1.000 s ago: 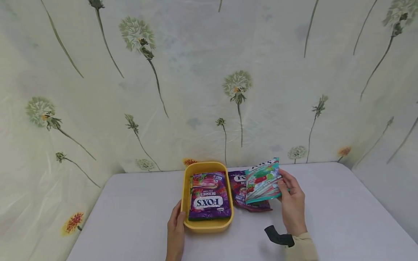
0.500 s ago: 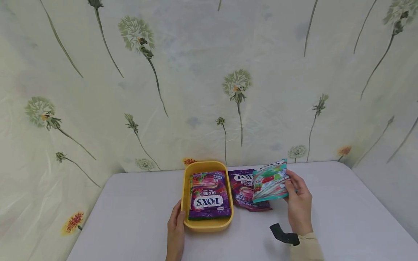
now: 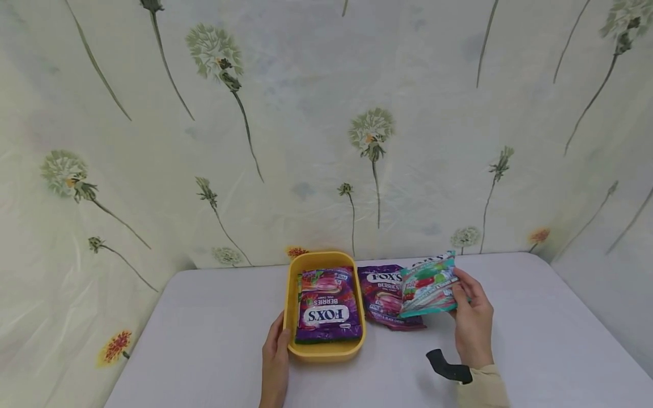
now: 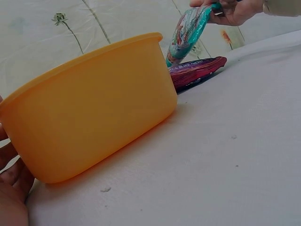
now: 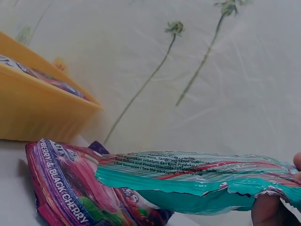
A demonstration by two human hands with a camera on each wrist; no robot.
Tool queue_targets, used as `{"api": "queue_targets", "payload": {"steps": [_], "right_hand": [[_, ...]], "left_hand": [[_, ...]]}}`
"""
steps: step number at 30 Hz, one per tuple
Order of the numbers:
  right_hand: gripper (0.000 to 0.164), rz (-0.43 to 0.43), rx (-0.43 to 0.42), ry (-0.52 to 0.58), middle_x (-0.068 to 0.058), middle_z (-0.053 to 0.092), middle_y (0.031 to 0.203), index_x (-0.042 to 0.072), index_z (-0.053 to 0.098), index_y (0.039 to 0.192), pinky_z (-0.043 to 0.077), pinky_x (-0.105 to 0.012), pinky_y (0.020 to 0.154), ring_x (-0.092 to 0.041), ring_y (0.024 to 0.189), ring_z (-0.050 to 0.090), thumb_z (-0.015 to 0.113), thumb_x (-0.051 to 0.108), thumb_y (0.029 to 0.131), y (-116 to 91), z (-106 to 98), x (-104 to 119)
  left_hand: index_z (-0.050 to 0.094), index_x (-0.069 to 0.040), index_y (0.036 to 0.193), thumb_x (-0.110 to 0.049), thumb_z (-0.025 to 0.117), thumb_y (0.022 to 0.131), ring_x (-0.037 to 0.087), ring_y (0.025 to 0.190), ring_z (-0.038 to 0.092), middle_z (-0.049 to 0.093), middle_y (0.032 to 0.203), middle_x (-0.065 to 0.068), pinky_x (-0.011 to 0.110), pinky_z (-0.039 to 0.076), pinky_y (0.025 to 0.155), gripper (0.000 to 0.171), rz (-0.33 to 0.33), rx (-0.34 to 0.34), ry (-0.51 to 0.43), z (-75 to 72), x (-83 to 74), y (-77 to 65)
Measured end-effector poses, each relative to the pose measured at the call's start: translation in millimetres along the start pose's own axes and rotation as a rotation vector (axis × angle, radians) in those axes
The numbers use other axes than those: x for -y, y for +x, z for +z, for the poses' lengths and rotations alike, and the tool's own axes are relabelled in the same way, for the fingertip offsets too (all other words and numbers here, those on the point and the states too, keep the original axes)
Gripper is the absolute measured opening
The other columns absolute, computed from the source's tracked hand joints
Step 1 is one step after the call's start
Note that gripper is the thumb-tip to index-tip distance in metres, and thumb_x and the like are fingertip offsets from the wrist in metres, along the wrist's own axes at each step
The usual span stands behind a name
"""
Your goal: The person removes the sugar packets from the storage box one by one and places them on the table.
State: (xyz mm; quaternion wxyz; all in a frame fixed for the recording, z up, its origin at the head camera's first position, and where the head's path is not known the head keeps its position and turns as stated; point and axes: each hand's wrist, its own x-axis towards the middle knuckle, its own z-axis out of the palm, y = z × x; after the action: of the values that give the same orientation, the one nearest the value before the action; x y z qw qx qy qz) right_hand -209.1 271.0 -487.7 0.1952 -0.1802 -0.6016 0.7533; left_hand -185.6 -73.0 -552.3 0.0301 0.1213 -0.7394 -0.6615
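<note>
My right hand [image 3: 475, 326] pinches a teal candy bag [image 3: 427, 285] by its right edge, thumb on the near face. The bag hangs tilted and overlaps a purple berries candy bag [image 3: 380, 300] lying on the table. In the right wrist view, the teal bag [image 5: 202, 183] shows its printed underside, and the purple bag [image 5: 70, 188] lies beyond it. My left hand [image 3: 275, 357] touches the outer left wall of a yellow tub [image 3: 326, 356], its fingers against the outside. Inside the tub lies another purple berries candy bag [image 3: 328, 309], stacked over a mostly hidden green-edged one.
A white-covered table [image 3: 214, 340] carries everything, its far edge meeting a dandelion-printed backdrop [image 3: 285, 141]. A black curved strap-like piece [image 3: 449, 368] sticks out from the right sleeve [image 3: 482, 388].
My right hand has moved rightward with the teal bag, uncovering more of the purple bag on the table. The left hand and the tub have stayed in place.
</note>
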Motion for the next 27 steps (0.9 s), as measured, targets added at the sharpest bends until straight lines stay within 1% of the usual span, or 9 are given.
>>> {"api": "queue_targets", "payload": {"steps": [7, 14, 17, 18, 21, 24, 25, 26, 27], "right_hand": [[0.038, 0.007, -0.015, -0.003, 0.000, 0.053, 0.134, 0.016, 0.051, 0.135, 0.053, -0.013, 0.064, -0.005, 0.097, 0.057, 0.050, 0.017, 0.097, 3.7, -3.6, -3.0], [0.039, 0.026, -0.021, -0.015, 0.001, 0.051, 0.136, 0.017, 0.050, 0.136, 0.053, -0.012, 0.065, -0.005, 0.099, 0.056, 0.049, 0.018, 0.098, 7.6, -10.6, -6.2], [0.039, 0.014, -0.021, -0.026, 0.002, 0.051, 0.134, 0.018, 0.050, 0.136, 0.052, -0.012, 0.066, -0.004, 0.099, 0.055, 0.050, 0.020, 0.097, 9.6, -15.2, -8.9], [0.039, -0.006, -0.007, -0.011, 0.002, 0.052, 0.133, 0.017, 0.050, 0.136, 0.053, -0.013, 0.065, -0.004, 0.098, 0.056, 0.050, 0.020, 0.097, 10.0, -17.6, -11.1], [0.039, -0.037, 0.002, -0.042, 0.003, 0.054, 0.130, 0.018, 0.051, 0.136, 0.053, -0.012, 0.066, -0.003, 0.098, 0.056, 0.051, 0.024, 0.097, 12.8, -23.0, -16.0], [0.041, -0.062, 0.008, -0.033, 0.004, 0.055, 0.129, 0.019, 0.052, 0.135, 0.053, -0.013, 0.066, -0.002, 0.097, 0.056, 0.055, 0.027, 0.095, 19.1, -29.9, -24.7], [0.041, -0.052, -0.004, -0.070, 0.004, 0.054, 0.130, 0.021, 0.052, 0.135, 0.053, -0.012, 0.067, -0.002, 0.099, 0.056, 0.054, 0.029, 0.095, 21.7, -31.1, -26.4], [0.042, -0.057, 0.000, -0.066, 0.005, 0.054, 0.130, 0.022, 0.052, 0.135, 0.053, -0.013, 0.066, -0.002, 0.099, 0.056, 0.056, 0.031, 0.094, 25.6, -33.9, -31.5], [0.042, -0.045, -0.007, -0.073, 0.004, 0.054, 0.131, 0.022, 0.052, 0.135, 0.053, -0.013, 0.066, -0.002, 0.099, 0.056, 0.056, 0.031, 0.094, 26.1, -33.5, -30.9]], "left_hand": [[0.039, -0.019, 0.143, -0.032, 0.040, 0.100, 0.027, 0.141, 0.033, 0.039, 0.150, 0.006, 0.047, 0.031, 0.114, 0.045, 0.009, 0.001, -0.003, 0.4, -1.9, -0.8], [0.039, -0.019, 0.143, -0.030, 0.040, 0.100, 0.027, 0.141, 0.033, 0.039, 0.150, 0.005, 0.046, 0.032, 0.113, 0.045, 0.008, -0.001, -0.007, 0.4, -2.4, -1.6], [0.039, -0.019, 0.143, -0.030, 0.040, 0.100, 0.027, 0.141, 0.032, 0.039, 0.150, 0.005, 0.046, 0.032, 0.113, 0.045, 0.012, 0.003, -0.007, 0.3, -1.9, -2.0], [0.039, -0.019, 0.143, -0.031, 0.040, 0.100, 0.027, 0.141, 0.032, 0.039, 0.150, 0.005, 0.046, 0.032, 0.113, 0.045, 0.013, 0.005, -0.007, 0.2, -1.7, -2.1], [0.038, -0.019, 0.144, -0.032, 0.040, 0.101, 0.027, 0.142, 0.031, 0.038, 0.151, 0.005, 0.046, 0.031, 0.114, 0.045, 0.013, 0.012, -0.008, 0.0, -2.6, -2.9], [0.037, -0.019, 0.144, -0.033, 0.039, 0.101, 0.027, 0.142, 0.031, 0.037, 0.151, 0.006, 0.046, 0.030, 0.114, 0.046, 0.023, 0.017, -0.009, -0.5, -3.2, -3.8], [0.037, -0.019, 0.144, -0.033, 0.039, 0.101, 0.027, 0.142, 0.031, 0.037, 0.151, 0.005, 0.045, 0.030, 0.114, 0.046, 0.027, 0.017, -0.012, -0.6, -3.7, -4.2], [0.037, -0.019, 0.144, -0.033, 0.039, 0.101, 0.027, 0.142, 0.031, 0.037, 0.151, 0.005, 0.045, 0.030, 0.114, 0.046, 0.031, 0.016, -0.013, -0.7, -3.9, -4.4], [0.037, -0.018, 0.144, -0.032, 0.039, 0.101, 0.027, 0.142, 0.031, 0.037, 0.151, 0.006, 0.045, 0.031, 0.114, 0.046, 0.036, 0.015, -0.014, -0.7, -3.8, -4.5]]}}
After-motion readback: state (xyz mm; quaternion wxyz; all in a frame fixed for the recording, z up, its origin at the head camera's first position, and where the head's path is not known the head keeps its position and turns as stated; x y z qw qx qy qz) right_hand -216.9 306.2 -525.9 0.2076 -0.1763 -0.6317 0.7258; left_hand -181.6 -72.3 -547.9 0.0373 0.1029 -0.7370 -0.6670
